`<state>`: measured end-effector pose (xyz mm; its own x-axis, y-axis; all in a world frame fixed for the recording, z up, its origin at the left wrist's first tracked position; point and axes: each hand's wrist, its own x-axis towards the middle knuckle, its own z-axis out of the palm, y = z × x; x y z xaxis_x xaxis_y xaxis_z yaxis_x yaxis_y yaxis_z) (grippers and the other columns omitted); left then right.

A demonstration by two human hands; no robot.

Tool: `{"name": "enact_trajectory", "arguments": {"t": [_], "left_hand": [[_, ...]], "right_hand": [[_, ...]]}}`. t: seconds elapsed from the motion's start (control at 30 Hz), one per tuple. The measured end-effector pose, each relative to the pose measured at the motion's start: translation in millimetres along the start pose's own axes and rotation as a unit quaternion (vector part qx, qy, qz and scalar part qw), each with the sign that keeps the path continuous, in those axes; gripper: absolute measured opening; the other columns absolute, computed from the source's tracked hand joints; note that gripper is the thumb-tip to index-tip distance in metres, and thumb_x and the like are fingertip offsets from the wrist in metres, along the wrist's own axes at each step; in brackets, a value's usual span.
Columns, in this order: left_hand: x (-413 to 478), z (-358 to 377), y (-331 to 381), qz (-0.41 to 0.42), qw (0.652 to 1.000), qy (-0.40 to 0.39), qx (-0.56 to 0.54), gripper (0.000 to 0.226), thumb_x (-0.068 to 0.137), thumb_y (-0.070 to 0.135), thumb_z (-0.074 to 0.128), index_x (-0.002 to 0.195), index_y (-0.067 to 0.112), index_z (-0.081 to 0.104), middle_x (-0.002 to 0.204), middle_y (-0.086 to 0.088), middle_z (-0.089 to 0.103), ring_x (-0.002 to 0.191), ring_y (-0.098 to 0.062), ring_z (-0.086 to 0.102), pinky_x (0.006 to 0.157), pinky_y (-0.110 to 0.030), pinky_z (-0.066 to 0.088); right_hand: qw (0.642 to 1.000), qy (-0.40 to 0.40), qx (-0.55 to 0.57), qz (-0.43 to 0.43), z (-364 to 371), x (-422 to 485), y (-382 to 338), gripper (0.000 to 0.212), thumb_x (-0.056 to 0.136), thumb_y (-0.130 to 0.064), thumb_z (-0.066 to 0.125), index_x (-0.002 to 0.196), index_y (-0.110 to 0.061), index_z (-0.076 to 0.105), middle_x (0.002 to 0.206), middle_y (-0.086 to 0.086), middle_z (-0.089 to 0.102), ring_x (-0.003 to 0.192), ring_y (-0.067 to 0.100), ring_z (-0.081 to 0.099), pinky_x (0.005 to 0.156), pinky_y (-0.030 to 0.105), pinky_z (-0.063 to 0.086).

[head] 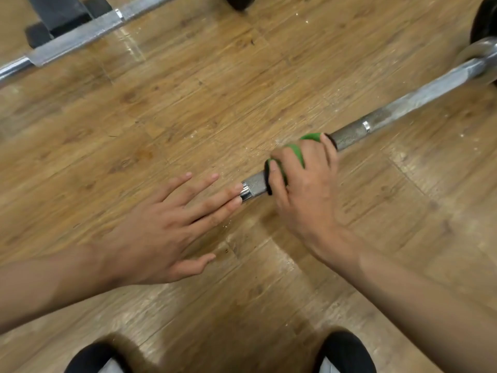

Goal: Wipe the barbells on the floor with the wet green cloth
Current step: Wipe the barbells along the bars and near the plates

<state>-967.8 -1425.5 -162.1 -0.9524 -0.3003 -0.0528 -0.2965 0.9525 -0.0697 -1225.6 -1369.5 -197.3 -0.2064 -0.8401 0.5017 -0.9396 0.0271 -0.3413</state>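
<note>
Wood floor [188,103]. Barbell [349,134] lies diagonally on it; second bar [80,36] well apart, up-left of barbell. Right hand [304,189] grips green cloth [295,153] wrapped round barbell. Left hand [161,227] flat, fingers straight, tips touching barbell just left of cloth.

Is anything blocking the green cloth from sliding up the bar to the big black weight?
No. The right hand grips the green cloth round the barbell, which looks bare from there to the weight. Only the left hand touches it, on the other side.
</note>
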Motion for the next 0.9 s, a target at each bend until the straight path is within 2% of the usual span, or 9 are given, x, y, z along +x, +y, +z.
{"name": "enact_trajectory", "arguments": {"t": [0.17, 0.23, 0.33, 0.47, 0.53, 0.6, 0.73, 0.8, 0.9], "left_hand": [[2.2, -3.4, -5.1, 0.000, 1.000, 0.000, 0.011, 0.082, 0.101, 0.057, 0.041, 0.166, 0.010, 0.019, 0.174, -0.008, 0.014, 0.159, -0.035, 0.016, 0.123, -0.057, 0.024], [2.5, -2.7, -6.5, -0.004, 1.000, -0.001, 0.010, 0.081, 0.102, 0.056, 0.040, 0.166, 0.010, 0.019, 0.174, -0.007, 0.014, 0.159, -0.035, 0.016, 0.123, -0.057, 0.024], [1.6, -2.5, -12.0, -0.012, 1.000, 0.001, 0.008, 0.082, 0.101, 0.056, 0.042, 0.166, 0.012, 0.019, 0.174, -0.006, 0.015, 0.159, -0.034, 0.017, 0.122, -0.058, 0.026], [2.8, -1.3, -18.8, -0.019, 1.000, -0.002, 0.007, 0.086, 0.099, 0.058, 0.046, 0.166, 0.013, 0.018, 0.174, -0.004, 0.014, 0.159, -0.033, 0.018, 0.123, -0.057, 0.026], [3.6, 0.4, -22.9, -0.018, 1.000, -0.006, 0.001, 0.088, 0.098, 0.058, 0.048, 0.166, 0.013, 0.017, 0.174, -0.004, 0.014, 0.159, -0.032, 0.019, 0.122, -0.057, 0.028], [4.5, 0.1, -29.6, -0.013, 1.000, -0.008, -0.008, 0.087, 0.099, 0.059, 0.046, 0.167, 0.013, 0.015, 0.175, -0.005, 0.013, 0.158, -0.032, 0.021, 0.122, -0.055, 0.030], [5.8, -0.2, -42.2, -0.011, 1.000, -0.006, -0.008, 0.085, 0.101, 0.059, 0.041, 0.167, 0.012, 0.013, 0.175, -0.005, 0.011, 0.158, -0.031, 0.022, 0.123, -0.054, 0.028], [7.4, 1.3, -46.5, -0.012, 1.000, -0.002, -0.005, 0.085, 0.101, 0.060, 0.040, 0.167, 0.011, 0.014, 0.175, -0.005, 0.012, 0.159, -0.031, 0.020, 0.123, -0.054, 0.027], [7.9, -2.8, -56.1, -0.016, 1.000, -0.007, 0.021, 0.087, 0.100, 0.061, 0.039, 0.167, 0.011, 0.013, 0.175, -0.005, 0.012, 0.160, -0.033, 0.015, 0.124, -0.057, 0.025]], "right_hand": [[0.970, -0.033, 0.014, -0.241, 3.6, 12.1, 43.0, 0.025, 0.110, -0.038, 0.049, 0.124, -0.020, 0.057, 0.108, 0.012, 0.070, 0.106, 0.031, 0.067, 0.116, 0.045, 0.034], [0.974, -0.018, 0.002, -0.227, -5.5, 27.4, 87.3, 0.026, 0.110, -0.036, 0.047, 0.125, -0.017, 0.057, 0.112, 0.015, 0.069, 0.109, 0.034, 0.066, 0.115, 0.050, 0.035], [0.993, 0.000, -0.003, -0.122, -13.4, 42.3, 115.5, 0.030, 0.110, -0.030, 0.044, 0.119, -0.008, 0.062, 0.110, 0.017, 0.067, 0.110, 0.038, 0.063, 0.116, 0.056, 0.034], [0.999, 0.028, 0.010, 0.041, 0.5, 40.2, 68.1, 0.025, 0.105, -0.023, 0.051, 0.111, -0.006, 0.069, 0.111, 0.016, 0.065, 0.116, 0.037, 0.059, 0.120, 0.060, 0.025], [0.999, 0.030, 0.035, 0.011, 15.4, 23.4, 28.2, 0.024, 0.103, -0.024, 0.055, 0.109, -0.007, 0.071, 0.111, 0.016, 0.066, 0.117, 0.034, 0.060, 0.120, 0.062, 0.024], [0.993, 0.012, 0.067, -0.098, 27.6, 10.5, -0.8, 0.022, 0.103, -0.024, 0.058, 0.110, -0.011, 0.074, 0.114, 0.014, 0.068, 0.118, 0.031, 0.062, 0.122, 0.056, 0.025], [0.959, -0.011, 0.049, -0.281, 28.4, 34.6, 29.0, 0.023, 0.108, -0.032, 0.056, 0.121, -0.018, 0.068, 0.116, 0.012, 0.070, 0.115, 0.031, 0.067, 0.119, 0.046, 0.033], [0.964, 0.004, 0.022, -0.266, 25.7, 53.2, 70.1, 0.021, 0.109, -0.032, 0.054, 0.125, -0.018, 0.058, 0.119, 0.015, 0.070, 0.116, 0.032, 0.065, 0.118, 0.050, 0.034], [0.989, 0.045, 0.013, -0.140, 23.4, 71.3, 104.8, 0.023, 0.111, -0.030, 0.045, 0.123, -0.014, 0.056, 0.117, 0.016, 0.068, 0.115, 0.034, 0.063, 0.118, 0.057, 0.032]]}}
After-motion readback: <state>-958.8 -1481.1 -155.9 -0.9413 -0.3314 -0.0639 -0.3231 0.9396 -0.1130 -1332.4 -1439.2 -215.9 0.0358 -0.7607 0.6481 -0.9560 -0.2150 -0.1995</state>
